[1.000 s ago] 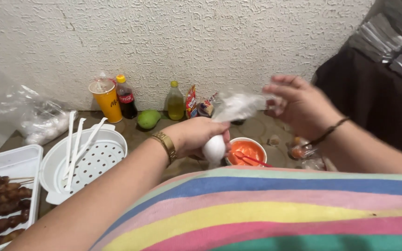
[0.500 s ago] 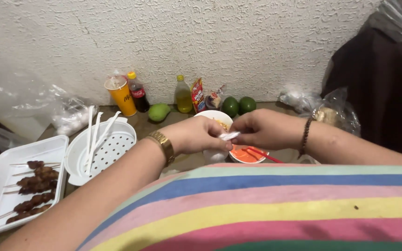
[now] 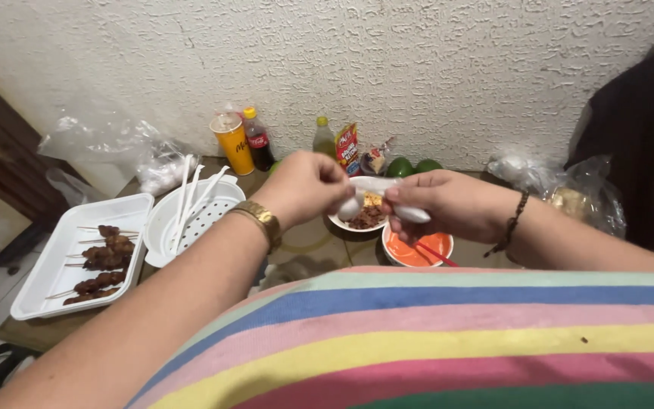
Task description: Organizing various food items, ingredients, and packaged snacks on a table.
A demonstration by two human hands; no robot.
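**White plastic pouch stretched sideways between your two hands**

White foam tray [image 3: 126, 208] with meat skewers [image 3: 104, 254] sits at the far left of the worktop [image 3: 308, 246], and just to its right lies a round perforated white dish [image 3: 210, 212] with plastic cutlery across it.

Your left hand [image 3: 304, 188], the one with the gold watch [image 3: 261, 220], is closed in a pinch on the left end of a small white plastic pouch [image 3: 387, 198]. The pouch runs roughly level from left to right, its long axis lying across your body, held above a white bowl of food [image 3: 361, 218].

Your right hand [image 3: 448, 204] has its grip closed on the other end, fingers wrapped over the twisted plastic. Both hands touch the pouch, so neither is nearer; the free stretch between them is short.

Just below your right hand stands an orange sauce bowl [image 3: 416, 250] with a red spoon [image 3: 434, 254]. Bottles, a yellow cup [image 3: 235, 144] and green fruit [image 3: 410, 167] line the wall [image 3: 418, 68] behind.
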